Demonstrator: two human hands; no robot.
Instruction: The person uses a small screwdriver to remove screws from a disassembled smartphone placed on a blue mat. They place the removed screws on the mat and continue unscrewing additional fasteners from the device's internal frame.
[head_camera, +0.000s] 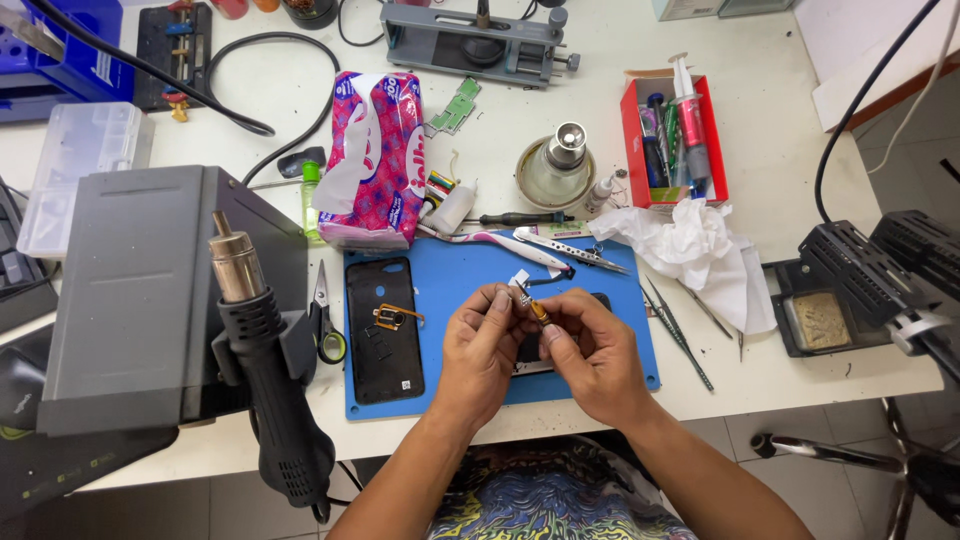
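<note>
Both hands meet over the blue work mat (450, 290). My left hand (480, 350) and my right hand (590, 355) pinch a small part with an orange flex strip (532, 305) between their fingertips. Under my right hand lies a dark phone body (530, 352), mostly hidden. To the left on the mat rests a black phone back cover (383, 328) with a small orange flex piece on it. A toothbrush (495, 243) and a pair of tweezers (572, 250) lie at the mat's far edge.
A hot-air station (130, 290) with its black nozzle handle (265, 370) stands at left, scissors (323, 315) beside it. A pink tissue pack (378, 155), crumpled tissue (700, 255), red tool box (672, 140), tweezers (678, 335) and a soldering stand (850, 285) surround the mat.
</note>
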